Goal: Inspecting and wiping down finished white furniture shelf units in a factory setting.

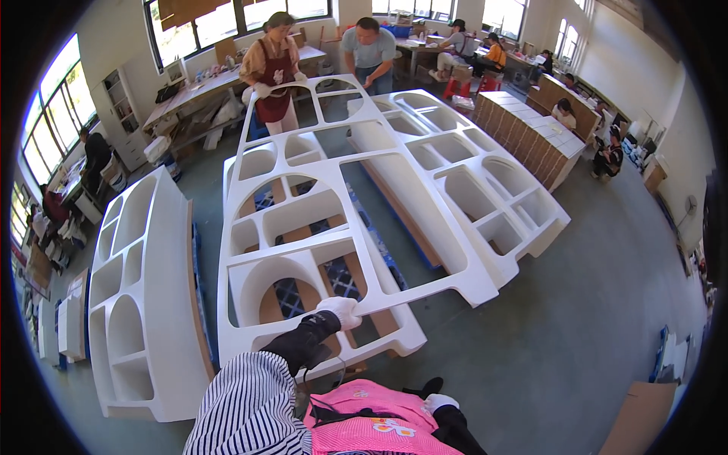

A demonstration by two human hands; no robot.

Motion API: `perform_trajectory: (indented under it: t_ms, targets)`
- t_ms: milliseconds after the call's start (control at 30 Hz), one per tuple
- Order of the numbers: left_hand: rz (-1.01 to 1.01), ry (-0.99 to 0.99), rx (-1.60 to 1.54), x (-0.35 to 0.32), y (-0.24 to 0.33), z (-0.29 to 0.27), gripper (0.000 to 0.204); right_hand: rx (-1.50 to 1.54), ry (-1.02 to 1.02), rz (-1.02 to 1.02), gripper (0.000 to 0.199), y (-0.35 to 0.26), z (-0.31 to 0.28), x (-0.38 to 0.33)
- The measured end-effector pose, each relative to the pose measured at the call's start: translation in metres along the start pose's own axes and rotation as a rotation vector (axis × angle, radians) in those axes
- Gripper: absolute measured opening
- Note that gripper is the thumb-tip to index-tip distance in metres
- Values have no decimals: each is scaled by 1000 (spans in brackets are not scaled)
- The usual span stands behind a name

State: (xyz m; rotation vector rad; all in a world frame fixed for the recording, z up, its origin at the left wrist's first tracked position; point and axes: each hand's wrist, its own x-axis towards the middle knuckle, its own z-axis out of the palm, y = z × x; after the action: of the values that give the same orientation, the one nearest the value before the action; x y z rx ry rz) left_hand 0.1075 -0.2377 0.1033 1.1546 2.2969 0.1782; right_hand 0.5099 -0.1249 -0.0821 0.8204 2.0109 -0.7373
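So the big white shelf panel point(318, 220) lay flat over the pallets, stretching away toward two people at its far end. Left grip point(339, 309), white-gloved, was clenched on the panel's near edge, panel running out ahead of it. Right grip point(438, 402) hung low by the pink apron point(371, 425); couldn't tell its state.

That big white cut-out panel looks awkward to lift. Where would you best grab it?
Probably at the near end rail of the white panel, where the left hand already grips, coming from the short end. The cut-outs leave narrow bars that fingers can wrap around. The panel is long and flat, and a second person's gloved hand holds the far end, so carrying from both ends looks steadier.
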Motion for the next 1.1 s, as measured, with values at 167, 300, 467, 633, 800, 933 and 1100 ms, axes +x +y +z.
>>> perform_trajectory:
  t_ms: [167,300,467,633,800,933,1100]
  targets:
    - [24,39,4,55,123,12,33,58,85,59,40,94,-6,-4]
    - [-4,64,-4,95,209,25,35,-217,260,-562,30,240,-6,-7]
    - [25,53,36,148,309,19,38,-355,230,-261,24,428,27,-17]
    - [38,149,77,224,362,27,31,-284,352,-201,25,482,-7,-8]
    - [15,186,59,315,414,14,32,305,580,-185,25,437,-170,-48]
    - [57,134,50,417,470,20,37,571,468,30,39,461,-234,-11]
    - [43,89,29,543,537,31,31,553,364,124,41,496,-311,18]
